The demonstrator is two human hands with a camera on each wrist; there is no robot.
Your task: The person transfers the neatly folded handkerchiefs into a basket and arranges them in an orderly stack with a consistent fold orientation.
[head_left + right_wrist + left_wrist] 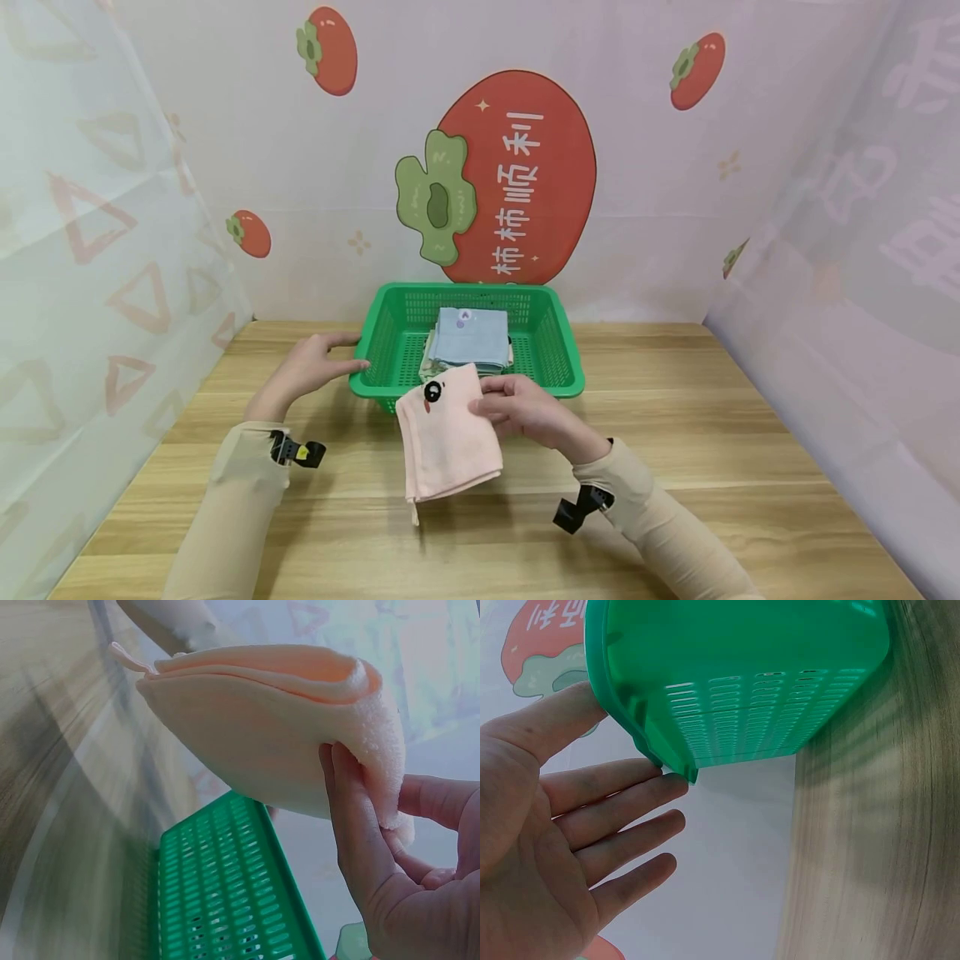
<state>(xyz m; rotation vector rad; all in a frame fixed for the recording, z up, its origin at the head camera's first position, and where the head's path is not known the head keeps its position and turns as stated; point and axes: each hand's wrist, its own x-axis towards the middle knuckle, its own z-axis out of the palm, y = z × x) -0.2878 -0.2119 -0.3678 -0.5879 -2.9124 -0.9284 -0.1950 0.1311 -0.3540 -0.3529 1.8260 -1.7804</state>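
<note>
A folded pink towel [450, 437] with an embroidered eye and a small hanging loop is pinched in my right hand [528, 412], thumb on one face and fingers on the other. It hangs in front of the green basket [566, 354], overlapping its near rim in the head view. In the right wrist view, the folded layers of the towel [255, 735] show edge-on. My left hand [562, 817] has its fingers extended, with thumb and fingertips at the left rim of the basket. Inside the basket a folded blue towel [472, 336] lies on top of cream-coloured cloth [426, 367].
The basket stands on a wooden table [660, 467], close to the back wall [637, 275] with its printed persimmons. Light fabric walls rise along the left and right sides. A black strap mount [581, 507] sticks out from the right wrist, another [300, 452] from the left.
</note>
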